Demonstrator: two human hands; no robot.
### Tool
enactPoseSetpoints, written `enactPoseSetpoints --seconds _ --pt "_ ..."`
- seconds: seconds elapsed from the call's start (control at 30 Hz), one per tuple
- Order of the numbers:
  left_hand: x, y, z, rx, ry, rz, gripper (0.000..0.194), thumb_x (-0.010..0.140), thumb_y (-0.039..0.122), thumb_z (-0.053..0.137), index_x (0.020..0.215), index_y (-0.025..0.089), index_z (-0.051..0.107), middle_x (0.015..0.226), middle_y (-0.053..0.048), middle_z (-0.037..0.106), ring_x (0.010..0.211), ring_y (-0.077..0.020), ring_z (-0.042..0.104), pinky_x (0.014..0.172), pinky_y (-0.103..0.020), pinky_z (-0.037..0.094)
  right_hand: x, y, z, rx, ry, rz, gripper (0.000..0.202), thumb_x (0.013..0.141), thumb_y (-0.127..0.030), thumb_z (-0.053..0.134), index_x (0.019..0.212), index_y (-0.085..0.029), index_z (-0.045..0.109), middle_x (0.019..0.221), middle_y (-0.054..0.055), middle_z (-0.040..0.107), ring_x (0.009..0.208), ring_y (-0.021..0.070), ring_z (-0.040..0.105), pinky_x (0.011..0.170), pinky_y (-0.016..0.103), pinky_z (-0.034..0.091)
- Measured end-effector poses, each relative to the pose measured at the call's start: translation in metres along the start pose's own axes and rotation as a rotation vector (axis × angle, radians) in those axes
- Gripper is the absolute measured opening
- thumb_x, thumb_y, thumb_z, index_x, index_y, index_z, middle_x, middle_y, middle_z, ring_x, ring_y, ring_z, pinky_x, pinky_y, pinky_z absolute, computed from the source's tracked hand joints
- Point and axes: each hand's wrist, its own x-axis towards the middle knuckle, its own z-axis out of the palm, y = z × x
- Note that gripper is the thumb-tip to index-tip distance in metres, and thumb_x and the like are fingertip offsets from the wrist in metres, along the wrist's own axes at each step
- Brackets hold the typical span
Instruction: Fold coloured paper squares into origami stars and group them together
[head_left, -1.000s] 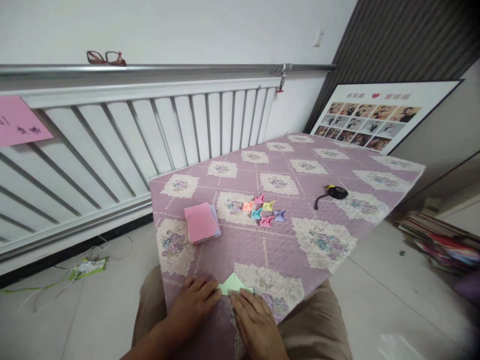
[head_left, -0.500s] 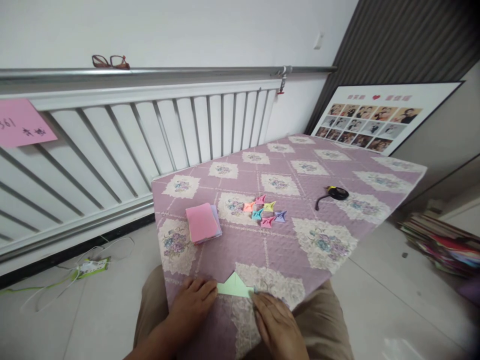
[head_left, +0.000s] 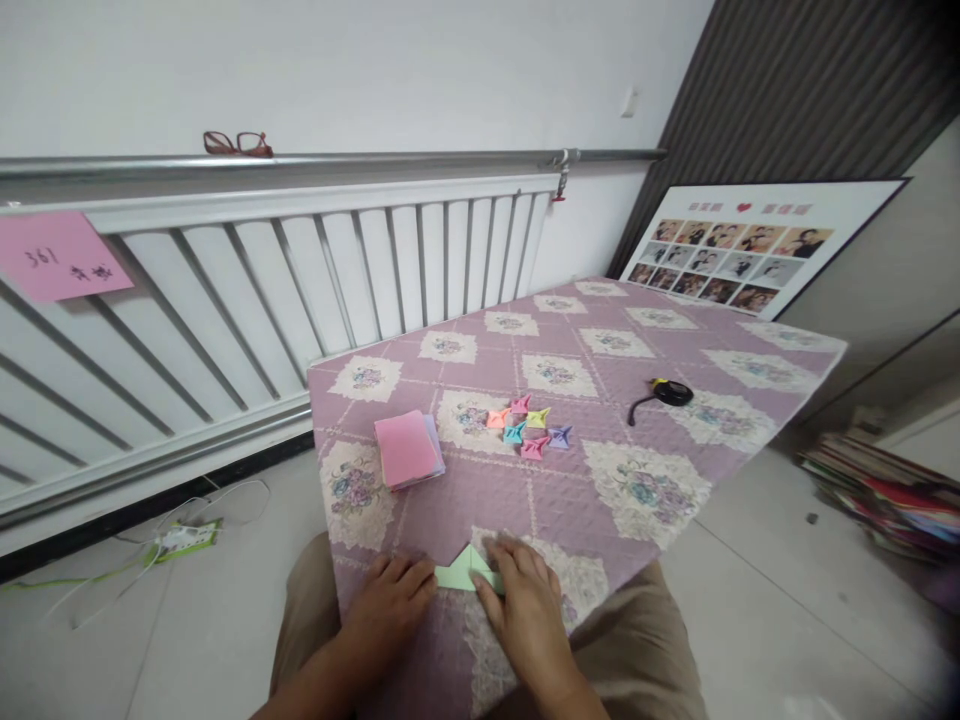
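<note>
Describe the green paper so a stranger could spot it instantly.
On the purple floral tablecloth, look at the near edge, between the left hand and right hand. The green paper lies flat there, a peaked fold, far larger than the small coloured stars mid-table.

Both forearms are reaching forward, palms down. Left hand (head_left: 391, 600) is lying flat, fingers together and pointing toward the right hand. Right hand (head_left: 525, 612) is pressing down just beside it, fingers (head_left: 504, 560) spread and extended forward, thumb angling toward the left fingertips.
</note>
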Motion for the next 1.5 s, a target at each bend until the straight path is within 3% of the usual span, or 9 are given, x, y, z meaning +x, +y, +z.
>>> enactPoseSetpoints --seconds 0.13,0.27,0.4,0.67,1.1,1.4,1.5 --pt "0.004 0.001 0.0 -0.107 -0.008 -0.099 0.023 0.092 0.017 0.057 0.111 0.028 0.063 0.12 -0.001 0.064 0.103 -0.0209 0.055 0.091 -0.037 0.038 0.001 0.005 0.004 -0.014 -0.02 0.021 0.027 0.081 -0.023 0.069 0.107 -0.025 0.063 0.113 0.008 0.066 0.108 0.0301 0.058 0.09 0.046 0.044" --pt "0.024 0.009 -0.014 -0.262 -0.08 -0.243 0.009 0.092 0.022 0.056 0.089 0.022 0.065 0.104 -0.001 0.065 0.098 -0.0209 0.056 0.088 -0.036 0.039 0.0 0.003 0.002 -0.001 -0.016 0.027 0.026 0.079 -0.021 0.07 0.104 -0.025 0.065 0.114 0.009 0.066 0.109 0.0307 0.057 0.091 0.047 0.043" --pt "0.053 0.02 -0.027 -0.353 -0.089 -0.374 0.015 0.09 0.024 0.056 0.104 0.02 0.06 0.107 -0.005 0.062 0.101 -0.022 0.055 0.087 -0.035 0.041 0.0 0.002 0.0 0.009 -0.02 0.034 0.026 0.079 -0.021 0.07 0.104 -0.024 0.065 0.113 0.009 0.067 0.108 0.0302 0.058 0.091 0.048 0.044" --pt "0.085 0.023 -0.03 -0.326 -0.253 -0.341 0.026 0.078 0.029 0.066 0.1 0.019 0.055 0.105 -0.008 0.062 0.093 -0.024 0.057 0.078 -0.033 0.043 -0.001 0.005 0.002 0.02 0.013 0.028 0.025 0.08 -0.021 0.067 0.104 -0.025 0.065 0.111 0.007 0.068 0.108 0.0293 0.059 0.089 0.045 0.045" --pt "0.095 0.021 -0.032 -0.381 -0.326 -0.362 0.016 0.068 0.021 0.063 0.083 0.019 0.059 0.085 -0.004 0.064 0.076 -0.0195 0.057 0.064 -0.027 0.038 -0.004 0.011 0.004 0.048 0.02 0.023 0.031 0.079 -0.018 0.066 0.109 -0.026 0.065 0.113 0.007 0.067 0.11 0.0286 0.059 0.091 0.044 0.045" --pt "0.081 0.027 -0.025 -0.565 -0.22 -0.35 0.007 0.071 0.015 0.055 0.077 0.018 0.057 0.08 -0.001 0.061 0.075 -0.0173 0.053 0.067 -0.028 0.036 -0.004 0.013 0.003 0.082 -0.029 0.035 0.041 0.074 -0.016 0.072 0.113 -0.026 0.064 0.121 0.008 0.066 0.116 0.0302 0.056 0.094 0.046 0.044" --pt "0.076 0.028 -0.028 -0.637 -0.185 -0.36 0.01 0.069 0.011 0.055 0.076 0.019 0.055 0.079 0.0 0.061 0.075 -0.0167 0.053 0.067 -0.028 0.037 -0.001 0.013 -0.001 0.14 -0.087 0.062 0.025 0.074 -0.017 0.072 0.097 -0.027 0.068 0.123 0.007 0.065 0.119 0.0305 0.055 0.096 0.048 0.042"
